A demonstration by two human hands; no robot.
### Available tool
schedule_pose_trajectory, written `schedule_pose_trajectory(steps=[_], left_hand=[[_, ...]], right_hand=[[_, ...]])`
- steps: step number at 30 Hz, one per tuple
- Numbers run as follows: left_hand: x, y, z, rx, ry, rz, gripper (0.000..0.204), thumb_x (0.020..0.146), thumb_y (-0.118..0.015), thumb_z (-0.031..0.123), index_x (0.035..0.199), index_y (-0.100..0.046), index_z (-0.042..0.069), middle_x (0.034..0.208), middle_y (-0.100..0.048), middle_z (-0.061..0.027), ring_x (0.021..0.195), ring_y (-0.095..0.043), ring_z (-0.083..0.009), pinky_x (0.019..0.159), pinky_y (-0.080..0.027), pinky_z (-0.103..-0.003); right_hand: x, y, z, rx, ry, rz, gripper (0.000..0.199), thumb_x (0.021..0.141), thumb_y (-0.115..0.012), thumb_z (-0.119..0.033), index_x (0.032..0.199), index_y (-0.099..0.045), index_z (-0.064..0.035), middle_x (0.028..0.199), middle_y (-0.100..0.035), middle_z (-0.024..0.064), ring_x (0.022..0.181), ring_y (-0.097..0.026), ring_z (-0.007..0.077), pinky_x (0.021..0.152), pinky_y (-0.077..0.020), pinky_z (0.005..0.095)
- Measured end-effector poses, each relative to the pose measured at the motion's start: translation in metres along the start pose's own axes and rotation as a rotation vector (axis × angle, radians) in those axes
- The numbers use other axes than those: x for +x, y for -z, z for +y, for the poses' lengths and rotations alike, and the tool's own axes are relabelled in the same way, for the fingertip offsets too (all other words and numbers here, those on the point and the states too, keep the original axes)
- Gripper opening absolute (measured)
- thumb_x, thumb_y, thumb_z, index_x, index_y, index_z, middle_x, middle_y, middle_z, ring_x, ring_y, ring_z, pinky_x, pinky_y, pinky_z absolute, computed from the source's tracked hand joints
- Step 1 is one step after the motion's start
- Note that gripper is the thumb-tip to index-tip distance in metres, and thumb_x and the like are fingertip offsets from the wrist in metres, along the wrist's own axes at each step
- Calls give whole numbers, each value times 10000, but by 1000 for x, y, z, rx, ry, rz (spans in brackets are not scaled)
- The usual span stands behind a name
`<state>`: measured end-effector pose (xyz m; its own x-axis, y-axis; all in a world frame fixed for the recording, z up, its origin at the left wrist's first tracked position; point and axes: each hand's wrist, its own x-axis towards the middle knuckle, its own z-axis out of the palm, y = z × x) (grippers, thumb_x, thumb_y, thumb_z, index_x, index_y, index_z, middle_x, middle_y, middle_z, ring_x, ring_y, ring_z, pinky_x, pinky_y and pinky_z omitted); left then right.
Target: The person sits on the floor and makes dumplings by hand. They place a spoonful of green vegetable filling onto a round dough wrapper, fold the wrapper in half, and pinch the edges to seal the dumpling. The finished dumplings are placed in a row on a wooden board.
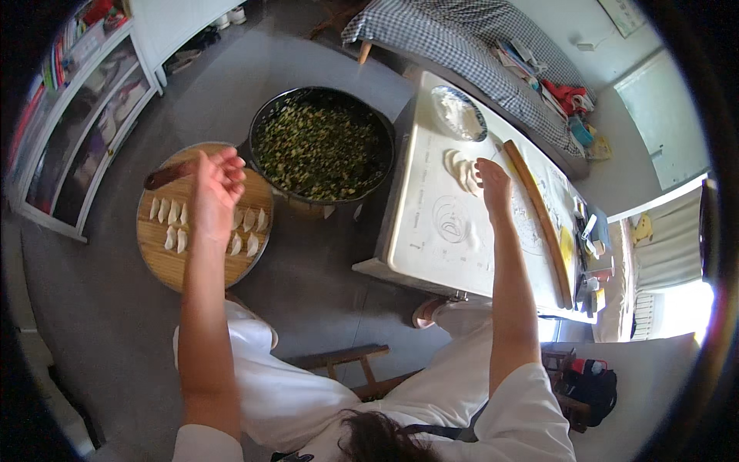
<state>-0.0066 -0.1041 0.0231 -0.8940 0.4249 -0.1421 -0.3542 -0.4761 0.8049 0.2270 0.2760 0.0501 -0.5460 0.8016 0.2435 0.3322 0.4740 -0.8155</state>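
My left hand (217,183) hovers over a round wooden board (165,262) that carries several folded white dumplings (175,223); its fingers are loosely curled and apart, with nothing visible in them. My right hand (493,181) reaches onto a white pastry mat (446,231) and its fingertips touch a small stack of round dough wrappers (460,168). Whether it grips one I cannot tell. Between the two hands sits a large black pan (323,146) full of chopped green filling.
A long wooden rolling pin (543,219) lies on the mat to the right of my right hand. A bowl of flour (458,114) stands at the mat's far end. A checked bed (462,38), a shelf (85,115) at left and a wooden stool (350,366) below surround the spot.
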Motion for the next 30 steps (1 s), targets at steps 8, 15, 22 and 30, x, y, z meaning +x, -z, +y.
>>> schedule_pose_trajectory(steps=[8,15,22,30], left_hand=[[11,-24,-48,17,206,-166,451,882,-336,474,995,-507,72,841,-525,-6,708,-471,-80,618,-365,-210],[15,-37,-62,-8,273,-172,453,875,-354,476,994,-511,67,839,-531,-3,709,-477,-80,625,-375,-214],[-5,-48,-79,-45,400,-393,562,838,-356,546,1051,-515,51,967,-577,-76,810,-548,-123,672,-438,-245],[-30,-65,-72,-409,466,-567,631,849,-303,541,1239,-352,47,1205,-441,-62,1094,-440,-171,949,-341,-324]], right_hand=[[26,1,45,-505,76,-130,273,723,-622,-260,916,-620,-68,902,-620,97,838,-591,209,723,-447,291],[50,20,90,-10,-98,162,235,812,-514,-224,883,-592,-15,781,-612,65,717,-593,168,647,-462,266],[-28,-49,-43,977,-454,-422,298,880,-459,-267,1040,-472,-17,997,-549,78,903,-549,145,744,-481,259],[-82,-131,-117,665,-354,-904,250,860,-508,-196,1037,-530,-21,873,-571,23,787,-542,86,694,-445,218]])
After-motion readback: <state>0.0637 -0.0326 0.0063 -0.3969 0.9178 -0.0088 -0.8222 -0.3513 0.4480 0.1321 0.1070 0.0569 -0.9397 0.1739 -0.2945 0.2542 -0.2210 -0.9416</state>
